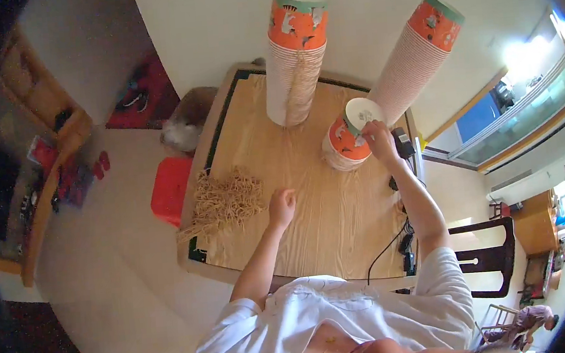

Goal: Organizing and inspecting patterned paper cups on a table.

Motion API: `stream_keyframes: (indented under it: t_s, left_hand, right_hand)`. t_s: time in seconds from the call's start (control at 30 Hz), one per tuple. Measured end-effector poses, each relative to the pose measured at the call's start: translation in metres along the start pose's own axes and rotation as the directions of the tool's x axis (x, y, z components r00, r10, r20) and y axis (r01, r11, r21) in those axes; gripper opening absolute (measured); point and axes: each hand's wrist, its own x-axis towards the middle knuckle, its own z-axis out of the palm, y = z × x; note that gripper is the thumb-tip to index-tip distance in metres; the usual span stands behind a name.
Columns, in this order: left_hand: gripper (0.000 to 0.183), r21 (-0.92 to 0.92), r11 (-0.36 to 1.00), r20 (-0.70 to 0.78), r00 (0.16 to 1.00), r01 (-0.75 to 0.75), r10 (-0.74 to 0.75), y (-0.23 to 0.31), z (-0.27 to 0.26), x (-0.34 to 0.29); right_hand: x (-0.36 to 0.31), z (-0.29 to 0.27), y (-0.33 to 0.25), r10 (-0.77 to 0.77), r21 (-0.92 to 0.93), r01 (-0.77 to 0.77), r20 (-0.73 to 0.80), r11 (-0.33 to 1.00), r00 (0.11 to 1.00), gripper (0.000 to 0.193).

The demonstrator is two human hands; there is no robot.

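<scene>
My right hand (378, 140) has its fingers closed at the edge of the top paper cup (344, 138) in a short upside-down stack. That cup is orange with a green band and a pale round base facing up. Over the middle of the table, my left hand (283, 207) is curled closed; what it holds, if anything, cannot be made out. Left of it lies a loose heap of tan cords (232, 195). A tall stack of the same cups (290, 76) stands at the far side, with tan cord down its side. Another tall stack (412, 57) leans in view at the far right.
The wood-grain table (319, 223) has black adapters (403, 144) and a cable (387, 256) along its right edge. A red stool (171, 190) and a bin (189, 127) stand left of it. A dark chair (491, 256) is at the right. Another person (529, 323) is in the background.
</scene>
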Motion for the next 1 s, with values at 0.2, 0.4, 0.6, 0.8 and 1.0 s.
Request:
stream_keyframes:
  t_s: [0.2,0.4,0.6,0.8,1.0]
  left_hand:
    - [0.015,-0.088,0.987,0.065,0.990,0.132,-0.127,0.014,0.006,0.008]
    - [0.016,-0.344,0.936,0.040,0.997,0.071,-0.061,0.047,0.010,0.027]
    - [0.016,-0.619,0.783,0.022,0.998,0.066,-0.067,0.124,-0.035,0.061]
    - [0.027,-0.913,0.333,0.217,0.972,0.236,-0.094,0.177,-0.092,0.065]
    - [0.025,-0.935,0.165,0.279,0.938,0.314,-0.207,0.171,-0.111,0.027]
  right_hand:
    - [-0.024,-0.017,-0.016,-0.018,0.066,0.017,0.021,0.998,1.000,0.019]
    - [-0.016,-0.086,-0.082,-0.090,0.081,0.097,-0.088,0.992,0.992,0.018]
    - [-0.023,-0.154,-0.122,-0.139,0.127,0.173,-0.236,0.977,0.962,0.013]
    - [-0.053,-0.170,-0.153,-0.125,0.286,0.173,-0.176,0.942,0.976,0.017]
    - [-0.091,-0.133,-0.154,0.026,0.513,0.090,-0.213,0.854,0.977,0.016]
